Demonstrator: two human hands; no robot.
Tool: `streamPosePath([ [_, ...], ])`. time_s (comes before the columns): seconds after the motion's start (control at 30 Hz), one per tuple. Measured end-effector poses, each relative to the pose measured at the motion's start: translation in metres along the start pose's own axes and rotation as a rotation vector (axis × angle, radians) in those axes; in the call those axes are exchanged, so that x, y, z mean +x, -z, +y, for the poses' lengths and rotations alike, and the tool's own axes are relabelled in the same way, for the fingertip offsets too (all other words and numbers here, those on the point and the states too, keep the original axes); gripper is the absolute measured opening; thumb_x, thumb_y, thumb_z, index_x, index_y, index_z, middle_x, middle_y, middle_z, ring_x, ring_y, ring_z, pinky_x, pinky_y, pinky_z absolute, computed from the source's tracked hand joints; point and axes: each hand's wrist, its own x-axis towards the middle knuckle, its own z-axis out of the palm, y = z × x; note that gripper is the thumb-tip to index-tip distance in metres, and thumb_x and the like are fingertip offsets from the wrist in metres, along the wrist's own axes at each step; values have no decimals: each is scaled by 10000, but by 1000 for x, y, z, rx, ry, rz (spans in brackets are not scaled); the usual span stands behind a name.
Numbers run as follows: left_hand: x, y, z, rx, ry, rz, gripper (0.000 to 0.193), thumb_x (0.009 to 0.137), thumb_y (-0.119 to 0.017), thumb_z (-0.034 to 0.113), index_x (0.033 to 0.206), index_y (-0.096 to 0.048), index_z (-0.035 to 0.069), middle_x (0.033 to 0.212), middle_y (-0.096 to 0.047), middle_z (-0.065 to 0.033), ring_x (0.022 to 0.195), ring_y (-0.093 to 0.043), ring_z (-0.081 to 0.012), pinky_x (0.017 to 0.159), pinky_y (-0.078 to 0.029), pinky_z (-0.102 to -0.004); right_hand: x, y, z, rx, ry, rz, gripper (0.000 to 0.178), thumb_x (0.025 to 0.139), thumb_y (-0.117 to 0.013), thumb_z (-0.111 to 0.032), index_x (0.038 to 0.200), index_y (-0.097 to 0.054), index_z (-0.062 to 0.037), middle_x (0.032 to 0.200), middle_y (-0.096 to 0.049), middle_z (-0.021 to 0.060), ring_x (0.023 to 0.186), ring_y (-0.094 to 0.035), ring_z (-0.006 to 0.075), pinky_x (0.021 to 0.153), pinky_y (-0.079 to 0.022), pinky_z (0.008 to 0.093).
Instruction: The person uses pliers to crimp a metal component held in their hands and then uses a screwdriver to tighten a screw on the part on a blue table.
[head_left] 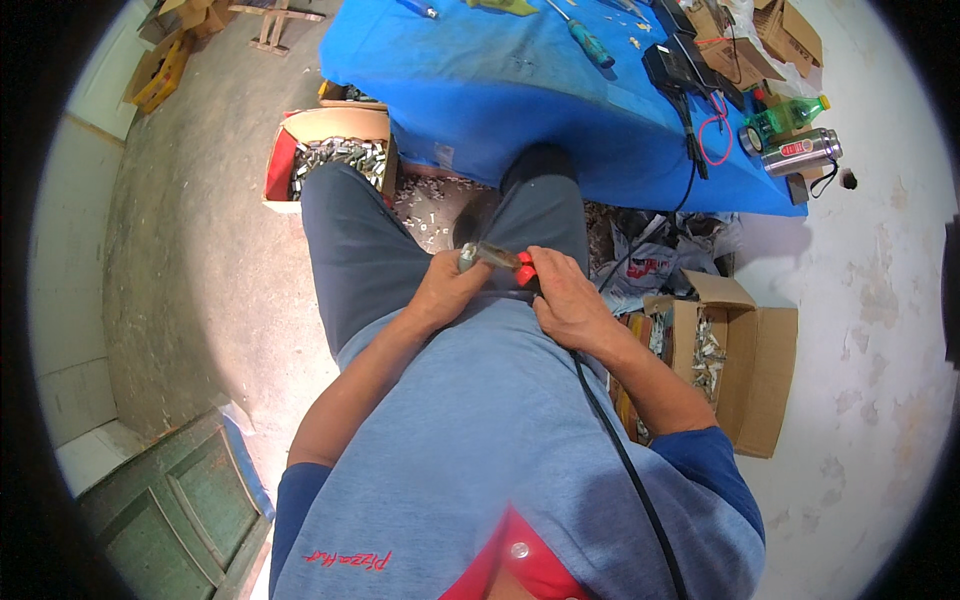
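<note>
Over my lap, my left hand is closed around a small silver metal piece, mostly covered by the fingers. My right hand grips a red-handled hand tool, whose kind I cannot make out for certain. Its brownish metal end points left and meets the piece at my left fingers. The palm hides the rest of the handle. Beside my left knee stands an open cardboard box full of small metal parts.
Ahead is a blue-covered table with a teal-handled screwdriver, black adapters, a green bottle and a steel flask. An open carton of small pieces sits at right. A black cable crosses my shirt.
</note>
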Motion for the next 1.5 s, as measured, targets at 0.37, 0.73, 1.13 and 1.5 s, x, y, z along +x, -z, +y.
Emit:
streamPosePath([
  [0.37,1,-2,-1,82,-32,80,279,949,-568,218,865,-641,-38,678,-553,8,660,-475,-83,594,-418,-304,1,-5,-5,-23,5,22,611,800,-518,3,1376,-367,139,1317,-467,302,1215,-457,445,1078,-367,464],
  [0.73,-3,-4,12,81,-56,60,268,936,-561,199,986,-705,-22,773,-667,-36,732,-562,-97,678,-482,-306,1,-12,-2,-59,28,56,607,789,-515,10,1369,-380,128,1284,-477,302,1162,-472,458,1040,-391,480],
  [1.13,-3,-5,12,49,-113,5,208,960,-568,170,919,-675,-3,706,-494,64,667,-423,-54,565,-369,-273,8,8,-3,-221,70,-85,456,790,-531,-51,1233,-467,33,1108,-546,254,1052,-521,423,911,-422,491],
  [1.5,-5,-2,20,152,-36,-70,283,922,-548,185,1044,-716,-9,789,-686,-57,760,-586,-105,684,-488,-317,5,6,-2,-139,66,-41,398,778,-548,-29,1164,-482,38,1063,-565,261,1009,-539,435,900,-442,510],
])
